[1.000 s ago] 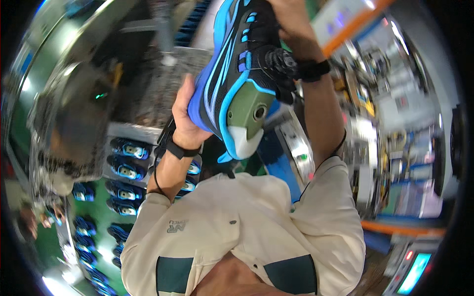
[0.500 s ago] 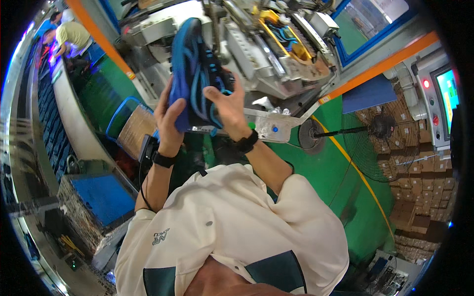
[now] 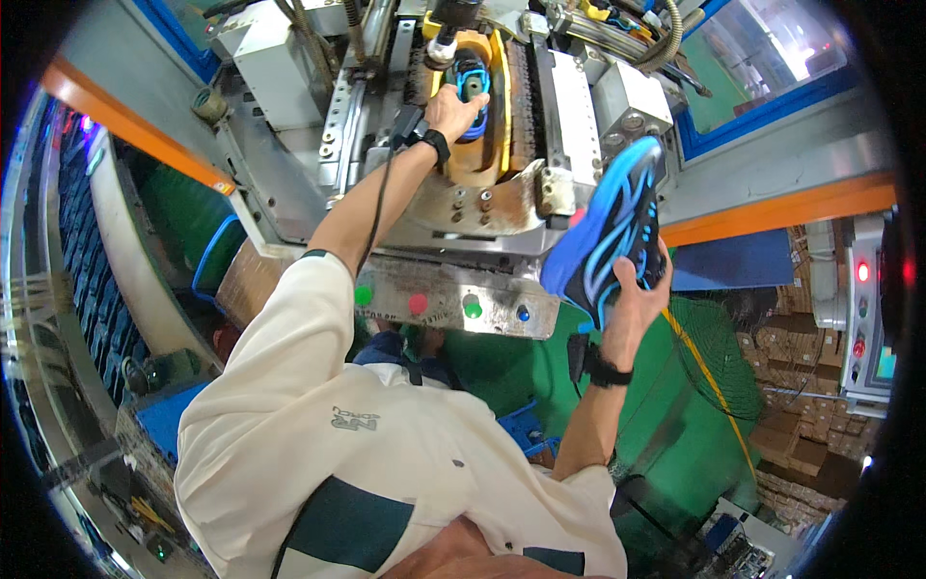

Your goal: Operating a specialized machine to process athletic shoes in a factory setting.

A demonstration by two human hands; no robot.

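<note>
My right hand [image 3: 635, 307] holds a blue and black sports shoe [image 3: 610, 227] with light blue stripes, out to the right of the machine. The thumb lies across the side of the shoe and the toe points up. Up in the machine, my left hand [image 3: 451, 113] grips a second shoe [image 3: 475, 89], also blue and black, by its upper. This shoe sits inside a yellow mould [image 3: 500, 145]. Part of it is hidden by the hand and by a metal press rod [image 3: 442, 46] above.
Metal rails and a white block [image 3: 278, 72] flank the mould. A panel with coloured buttons [image 3: 418, 304] fronts the machine. Orange frame bars [image 3: 781, 210] edge it. To the right are a floor fan [image 3: 714, 352], stacked cartons [image 3: 791, 420] and a control box [image 3: 865, 318]; a conveyor [image 3: 135, 261] runs at left.
My left hand has let go of the first shoe and reached into the machine onto the other shoe. The right hand has carried the first shoe rightward. My view has shifted toward the mould.
</note>
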